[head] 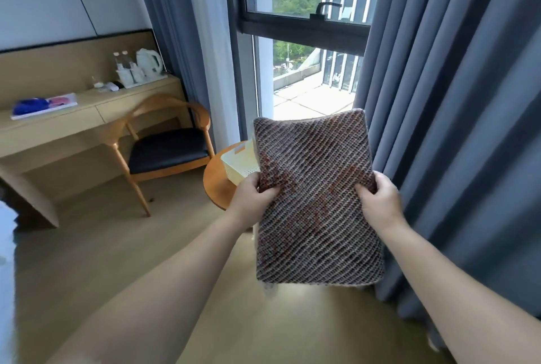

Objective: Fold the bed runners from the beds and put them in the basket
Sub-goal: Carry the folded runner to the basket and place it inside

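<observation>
Head view. Folded runner [316,197] held up in air before window, partly hiding basket [238,161] on round bench [215,185]. Left hand [251,197] and right hand [377,197] gripping opposite side edges, fingers curled round fabric, thumbs on top. Probably soft, thick, light, grippy knit; likely to unfold if held by one edge. Wood floor [87,232], grey curtain [453,129] right, chair [167,150] left.

Left arm: bare, stretched forward from the near left toward the centre.
Left hand [253,197]: grips the left edge of the folded bed runner [317,217], thumb on the near face, fingers hidden behind.
Right arm: bare, reaching in from the near right.
Right hand [377,198]: grips the right edge the same way, level with the left.
</observation>
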A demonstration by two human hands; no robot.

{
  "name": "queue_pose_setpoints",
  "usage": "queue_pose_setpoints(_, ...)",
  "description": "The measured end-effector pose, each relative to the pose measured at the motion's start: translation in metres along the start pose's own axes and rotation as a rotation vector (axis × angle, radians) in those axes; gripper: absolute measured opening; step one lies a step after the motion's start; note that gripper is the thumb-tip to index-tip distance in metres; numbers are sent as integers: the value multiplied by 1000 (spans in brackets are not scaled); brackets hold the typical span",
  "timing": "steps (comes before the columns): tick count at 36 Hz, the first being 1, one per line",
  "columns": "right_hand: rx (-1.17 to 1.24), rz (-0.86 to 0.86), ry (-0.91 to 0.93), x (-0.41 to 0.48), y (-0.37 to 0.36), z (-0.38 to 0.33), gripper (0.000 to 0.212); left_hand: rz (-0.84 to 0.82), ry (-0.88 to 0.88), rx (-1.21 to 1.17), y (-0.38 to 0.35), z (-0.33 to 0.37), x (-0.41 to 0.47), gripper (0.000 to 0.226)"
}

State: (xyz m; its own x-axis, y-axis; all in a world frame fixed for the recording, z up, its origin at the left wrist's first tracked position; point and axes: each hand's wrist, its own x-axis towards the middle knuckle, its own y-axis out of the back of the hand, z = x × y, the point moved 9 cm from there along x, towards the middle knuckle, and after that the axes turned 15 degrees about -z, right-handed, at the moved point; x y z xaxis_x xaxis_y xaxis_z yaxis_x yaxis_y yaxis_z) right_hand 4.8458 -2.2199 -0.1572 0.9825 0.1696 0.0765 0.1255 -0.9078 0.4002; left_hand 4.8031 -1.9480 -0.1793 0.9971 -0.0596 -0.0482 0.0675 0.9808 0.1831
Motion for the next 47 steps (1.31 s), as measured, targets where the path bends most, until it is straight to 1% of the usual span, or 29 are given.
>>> queue_pose_setpoints(3,-14,-19,-12,38,0,7,22,4,-5,-7,6,0,31,30)
queue_pose_setpoints(6,24,-49,-14,75,-7,13,23,13,-4,-3,16,-3,66,23)
queue_pose_setpoints(8,19,-41,-3,103,-10,14,24,25,-2,4,26,-6,93,24)
queue_pose_setpoints(11,22,-52,5,148,-18,13,23,17,-23,17,43,-7,137,36)
queue_pose_setpoints(12,16,-44,7,164,-20,12,22,14,-27,16,50,-8,154,37)
queue_pose_setpoints(19,-20,-29,-27,274,-45,1,21,-18,-47,-10,99,-4,256,16)
queue_pose_setpoints(21,-21,-18,-21,301,-52,-7,20,-28,-45,-17,116,-3,282,17)
queue_pose_setpoints(23,-6,-12,-20,325,-59,-11,21,-19,-39,-12,133,-3,305,24)
queue_pose_setpoints(25,-20,-20,-22,346,-69,-12,19,-11,-23,-3,146,-7,325,29)
queue_pose_setpoints(28,-43,-43,-47,378,-81,-6,15,-5,0,24,160,-16,352,25)
queue_pose_setpoints(37,-111,-93,-78,485,-109,22,20,65,94,41,193,-50,435,33)
queue_pose_setpoints(43,-91,-176,-110,568,-133,46,22,148,169,3,208,-77,492,32)
queue_pose_setpoints(47,-87,-233,-135,619,-149,61,22,188,205,-4,215,-96,526,24)
